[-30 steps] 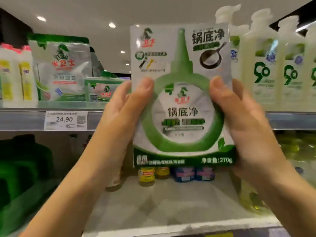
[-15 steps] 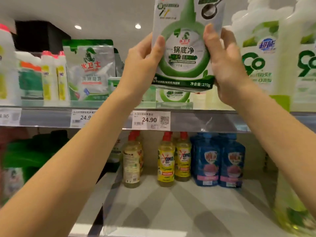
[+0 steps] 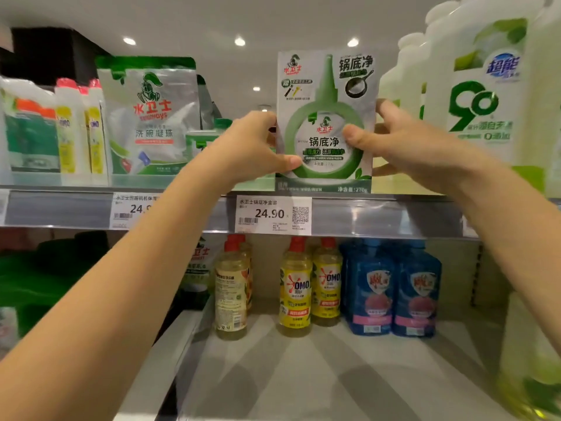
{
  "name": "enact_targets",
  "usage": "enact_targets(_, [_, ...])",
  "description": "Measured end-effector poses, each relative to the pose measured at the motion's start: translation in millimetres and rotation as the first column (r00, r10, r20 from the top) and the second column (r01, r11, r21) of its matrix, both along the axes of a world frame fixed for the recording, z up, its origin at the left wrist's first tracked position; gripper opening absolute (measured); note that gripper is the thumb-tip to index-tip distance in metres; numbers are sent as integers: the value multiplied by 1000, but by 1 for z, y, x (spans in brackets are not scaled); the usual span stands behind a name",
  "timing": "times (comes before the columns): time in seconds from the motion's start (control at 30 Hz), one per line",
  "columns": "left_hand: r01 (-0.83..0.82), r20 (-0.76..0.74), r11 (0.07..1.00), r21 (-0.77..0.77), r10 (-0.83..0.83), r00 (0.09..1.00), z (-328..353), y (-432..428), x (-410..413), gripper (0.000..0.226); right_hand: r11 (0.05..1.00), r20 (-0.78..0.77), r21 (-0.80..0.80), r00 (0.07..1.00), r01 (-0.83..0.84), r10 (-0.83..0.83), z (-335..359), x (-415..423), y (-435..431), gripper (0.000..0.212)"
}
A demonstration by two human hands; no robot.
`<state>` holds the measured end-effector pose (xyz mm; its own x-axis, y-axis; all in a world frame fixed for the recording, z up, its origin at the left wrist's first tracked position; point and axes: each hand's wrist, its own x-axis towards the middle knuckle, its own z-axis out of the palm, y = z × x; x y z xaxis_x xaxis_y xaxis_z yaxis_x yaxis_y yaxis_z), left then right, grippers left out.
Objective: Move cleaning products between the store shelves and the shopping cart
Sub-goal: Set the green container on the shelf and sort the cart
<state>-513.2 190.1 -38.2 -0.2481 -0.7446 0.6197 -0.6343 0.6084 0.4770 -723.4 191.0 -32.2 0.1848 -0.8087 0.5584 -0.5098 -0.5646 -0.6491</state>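
A white and green box of pan-bottom cleaner [image 3: 326, 95] stands upright on the upper shelf [image 3: 379, 214], its bottom edge behind the shelf's front lip. My left hand [image 3: 252, 147] grips the box's left edge, thumb across the front. My right hand [image 3: 403, 144] grips its right edge, thumb on the front and fingers behind. The box sits above a 24.90 price tag [image 3: 273, 214]. No shopping cart shows.
Left on the upper shelf stand a silver dishwashing-pod pouch [image 3: 148, 117] and white bottles [image 3: 76, 126]; tall white detergent bottles [image 3: 482, 95] crowd the right. The lower shelf [image 3: 303, 375] holds yellow bottles [image 3: 296, 284] and blue pouches [image 3: 394, 287] at the back.
Both hands carried the box from close to my face up and forward, then lowered it onto the upper shelf. The view shifted upward.
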Motion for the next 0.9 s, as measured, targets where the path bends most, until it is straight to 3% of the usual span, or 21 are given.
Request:
enact_targets(0.2, [-107,-10,993,-53,106,994,-5,-3,-5,46,998,20,-54,1000,15,-14,-4,5,2,45])
enact_targets(0.27, [-146,-18,983,-108,145,989,-8,0,-7,44,993,11,-99,998,70,-69,-6,6,0,47])
enact_targets(0.33, [-213,-61,956,-202,205,977,-13,2,-8,57,965,8,-195,984,174,-176,-8,6,0,53])
enact_targets(0.43, [-252,-154,886,-389,207,966,-27,9,-4,64,761,123,-527,920,379,-373,-20,8,9,54])
enact_targets(0.5, [-213,-222,863,-458,121,968,-40,21,1,50,631,220,-700,942,333,-254,-35,11,27,38])
enact_targets(0.53, [-182,-261,869,-459,64,963,-47,29,4,43,626,229,-733,963,267,-143,-44,12,39,30])
enact_targets(0.6, [-97,-335,911,-401,-47,941,-66,48,9,31,709,217,-697,974,105,69,-66,13,65,21])
enact_targets(0.7, [45,-439,981,-186,-124,890,-100,80,12,25,863,242,-498,941,-87,235,-105,10,99,16])
enact_targets(0.9, [178,-615,980,84,-89,783,-176,134,16,26,966,357,-145,899,-215,253,-193,9,121,17])
